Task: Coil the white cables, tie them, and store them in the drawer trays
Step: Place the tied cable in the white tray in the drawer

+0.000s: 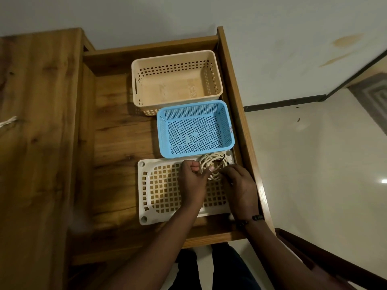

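While you lean over it, the open wooden drawer (117, 143) takes up the middle of the view, with the desk top (35, 101) alongside it on your left. Three trays stand in a row along the drawer's right side. At the far end sits the beige basket (146, 61), the deepest of them, with square holes in its walls. Next comes the blue tray (167, 126), finely perforated, its far edge against the beige basket. Nearest you lies the white grid tray (159, 185), flat and shallow, its far right corner tucked just under the blue tray's near rim.

Your left hand (193, 182) reaches over the white grid tray with fingers curled, thumb and fingertips pinching the left side of the coiled white cable (213, 164). Your right hand (240, 185) meets the coil from the other side, fingers bent down onto its near right edge; it grips the coil there. A dark beaded bracelet (253, 218) circles your right wrist.

The coil rests at the far right corner of the white grid tray, just beside the blue tray. A dark tie (222, 159) crosses its far right loops. On the desk top at the extreme left, a second pale cable end (8, 122) shows
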